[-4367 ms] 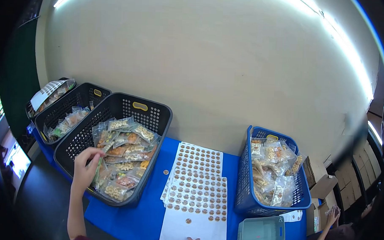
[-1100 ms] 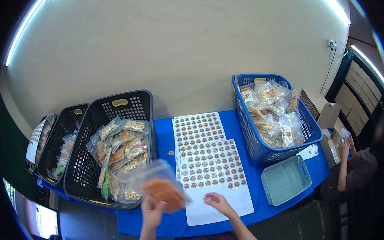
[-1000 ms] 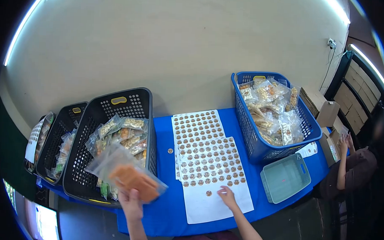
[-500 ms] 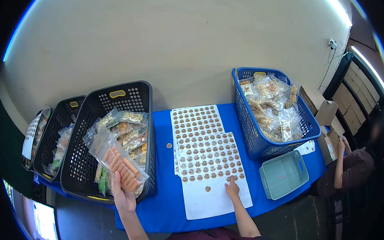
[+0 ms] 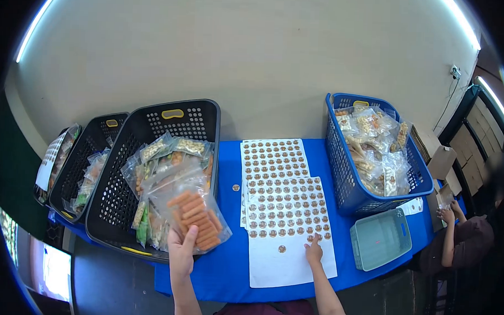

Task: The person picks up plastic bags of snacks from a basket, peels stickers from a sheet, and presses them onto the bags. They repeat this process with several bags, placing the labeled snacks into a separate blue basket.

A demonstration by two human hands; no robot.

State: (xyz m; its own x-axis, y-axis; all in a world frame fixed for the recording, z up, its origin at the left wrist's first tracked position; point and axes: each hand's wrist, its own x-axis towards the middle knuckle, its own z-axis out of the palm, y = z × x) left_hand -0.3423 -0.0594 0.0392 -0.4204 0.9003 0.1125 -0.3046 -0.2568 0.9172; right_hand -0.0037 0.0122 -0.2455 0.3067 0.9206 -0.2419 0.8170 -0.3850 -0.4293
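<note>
My left hand (image 5: pixel 183 249) is closed on the lower edge of a clear zip bag of orange-brown stick snacks (image 5: pixel 197 216), thumb on the front. The bag is tilted over the front right rim of a black basket (image 5: pixel 103 208), which holds several other snack bags (image 5: pixel 163 154). My right hand (image 5: pixel 313 252) rests on a white sheet of round stickers (image 5: pixel 287 270), index fingertip at a sticker in the lowest full row near the right side. Its thumb is apart from the index finger. One lone sticker (image 5: pixel 282 249) lies below the rows.
A blue basket (image 5: pixel 348 188) of snack bags stands right, behind a translucent green tub (image 5: pixel 365 256). More black baskets (image 5: pixel 68 173) are at left. A loose round sticker (image 5: pixel 236 187) is on the blue tablecloth (image 5: pixel 226 267). Another person (image 5: pixel 465 240) works beside cardboard boxes (image 5: pixel 442 192).
My left hand has brought the snack bag rightward, toward the basket's right rim, and turned it more to face me. My right hand stays at the sheet's lower right stickers. The view has shifted slightly.
</note>
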